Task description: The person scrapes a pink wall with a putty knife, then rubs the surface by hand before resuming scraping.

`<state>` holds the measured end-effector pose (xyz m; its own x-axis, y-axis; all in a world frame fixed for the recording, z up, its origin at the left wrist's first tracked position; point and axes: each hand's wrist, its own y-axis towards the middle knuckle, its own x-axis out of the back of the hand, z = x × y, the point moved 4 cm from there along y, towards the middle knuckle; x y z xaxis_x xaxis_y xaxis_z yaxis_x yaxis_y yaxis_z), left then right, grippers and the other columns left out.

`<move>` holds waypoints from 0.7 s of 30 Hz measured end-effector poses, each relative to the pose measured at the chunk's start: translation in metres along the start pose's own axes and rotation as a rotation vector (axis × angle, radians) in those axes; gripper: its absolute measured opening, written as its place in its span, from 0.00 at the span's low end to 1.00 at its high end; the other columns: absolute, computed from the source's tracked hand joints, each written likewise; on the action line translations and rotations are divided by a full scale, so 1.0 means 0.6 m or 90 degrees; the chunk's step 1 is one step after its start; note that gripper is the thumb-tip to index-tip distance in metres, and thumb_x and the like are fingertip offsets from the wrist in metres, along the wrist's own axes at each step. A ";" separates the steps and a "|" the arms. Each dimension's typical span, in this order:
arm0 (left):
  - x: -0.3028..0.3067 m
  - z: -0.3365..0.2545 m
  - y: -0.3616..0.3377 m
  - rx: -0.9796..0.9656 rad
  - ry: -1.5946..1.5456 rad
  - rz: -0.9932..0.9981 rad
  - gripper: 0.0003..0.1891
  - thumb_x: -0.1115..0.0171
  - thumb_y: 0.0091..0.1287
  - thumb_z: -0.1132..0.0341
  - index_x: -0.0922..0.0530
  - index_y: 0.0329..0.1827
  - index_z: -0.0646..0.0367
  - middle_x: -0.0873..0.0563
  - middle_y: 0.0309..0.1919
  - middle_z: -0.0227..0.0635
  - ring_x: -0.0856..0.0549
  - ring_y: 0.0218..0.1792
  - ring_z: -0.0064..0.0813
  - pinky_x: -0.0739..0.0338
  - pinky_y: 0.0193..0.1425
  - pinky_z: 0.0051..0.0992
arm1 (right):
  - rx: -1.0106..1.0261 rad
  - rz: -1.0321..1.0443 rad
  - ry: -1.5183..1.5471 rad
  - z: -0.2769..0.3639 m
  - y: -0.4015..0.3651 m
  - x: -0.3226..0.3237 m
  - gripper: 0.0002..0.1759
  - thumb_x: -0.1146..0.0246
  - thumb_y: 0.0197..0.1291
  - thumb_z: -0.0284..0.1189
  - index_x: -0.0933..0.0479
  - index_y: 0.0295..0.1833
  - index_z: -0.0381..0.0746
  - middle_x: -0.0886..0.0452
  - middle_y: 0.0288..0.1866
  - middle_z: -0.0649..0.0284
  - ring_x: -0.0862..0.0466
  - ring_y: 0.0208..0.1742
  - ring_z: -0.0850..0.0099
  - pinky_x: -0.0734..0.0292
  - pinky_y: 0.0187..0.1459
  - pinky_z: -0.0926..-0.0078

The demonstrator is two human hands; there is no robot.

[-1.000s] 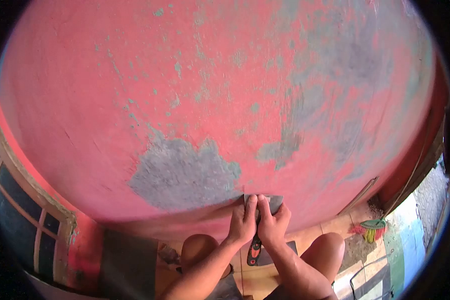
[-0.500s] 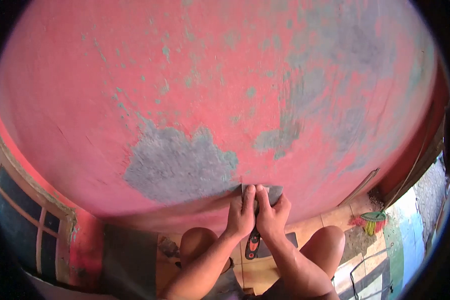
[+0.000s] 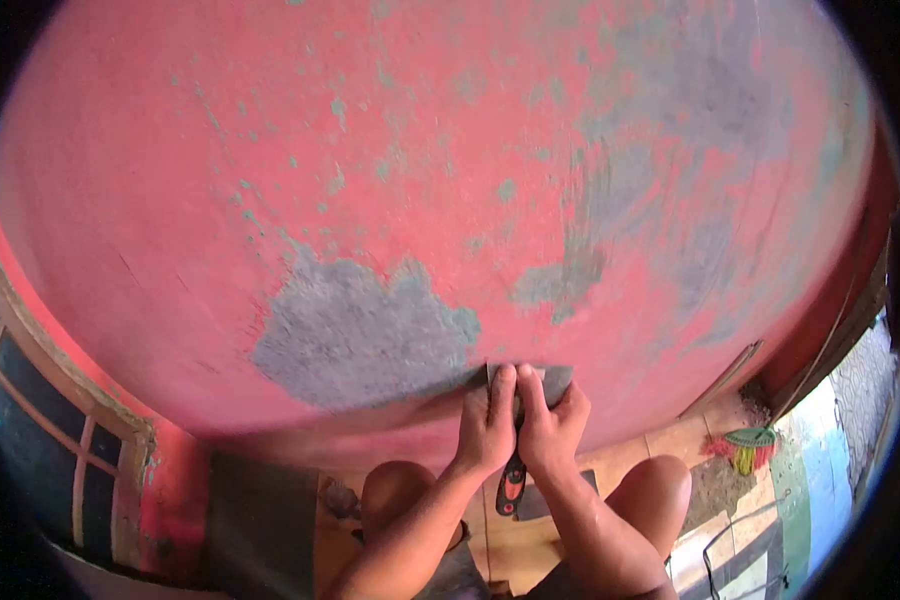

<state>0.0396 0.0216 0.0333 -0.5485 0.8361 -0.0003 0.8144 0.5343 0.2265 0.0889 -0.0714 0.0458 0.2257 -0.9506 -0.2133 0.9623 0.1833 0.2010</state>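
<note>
Both hands grip one scraper (image 3: 512, 488) with a wide flat blade and a black and orange handle. My left hand (image 3: 487, 425) is closed round its left side, and my right hand (image 3: 553, 425) is closed round its right side. The two thumbs lie side by side on the blade, whose upper edge is against the pink wall (image 3: 410, 180). Left of the blade is a large grey bare patch (image 3: 360, 335) with a green rim. The handle points down between the wrists.
A broom head (image 3: 745, 448) with red and green bristles lies at the lower right on the tiled floor (image 3: 515, 550). A window frame (image 3: 55, 400) is at the left. Two bent knees flank the forearms. Wires lie at the bottom right.
The hands and scraper appear slightly further right and up, while the wall has also shifted a little right in view. The grip is the same.
</note>
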 end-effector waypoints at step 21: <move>-0.001 0.009 -0.003 -0.005 -0.050 -0.026 0.24 0.54 0.84 0.55 0.18 0.49 0.70 0.11 0.44 0.40 0.15 0.49 0.25 0.22 0.53 0.31 | -0.017 0.010 -0.023 -0.004 -0.004 -0.003 0.14 0.32 0.69 0.33 0.17 0.39 0.29 0.15 0.31 0.68 0.22 0.34 0.82 0.24 0.37 0.76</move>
<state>0.0394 0.0206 0.0273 -0.5637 0.8215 -0.0866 0.7905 0.5669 0.2317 0.0869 -0.0697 0.0433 0.2350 -0.9559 -0.1760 0.9626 0.2038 0.1784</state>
